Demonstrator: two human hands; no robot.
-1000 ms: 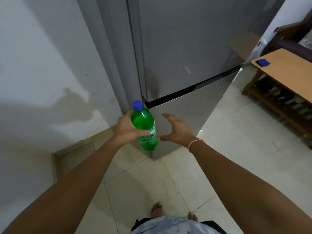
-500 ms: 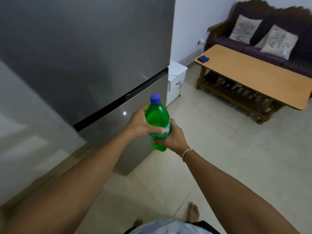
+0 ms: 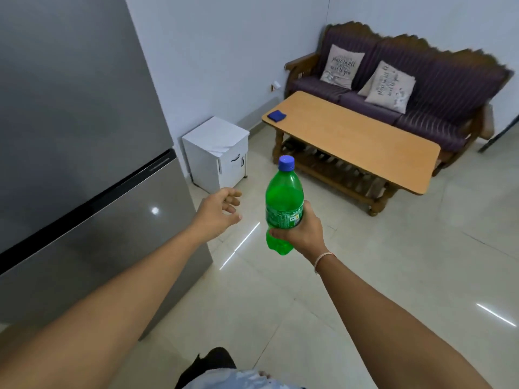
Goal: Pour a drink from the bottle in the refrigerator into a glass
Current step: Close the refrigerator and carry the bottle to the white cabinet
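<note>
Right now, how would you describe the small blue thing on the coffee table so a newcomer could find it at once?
Start at the purple sofa against the far wall, then drop to the long wooden coffee table in front of it. At the table's corner nearest the white cabinet lies a small dark blue folded cloth. It is flat and square, and nothing else shows on the tabletop.

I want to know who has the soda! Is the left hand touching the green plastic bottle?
Apart. The head view shows bare floor between the left hand and the green plastic bottle; only the right hand grips it.
</note>
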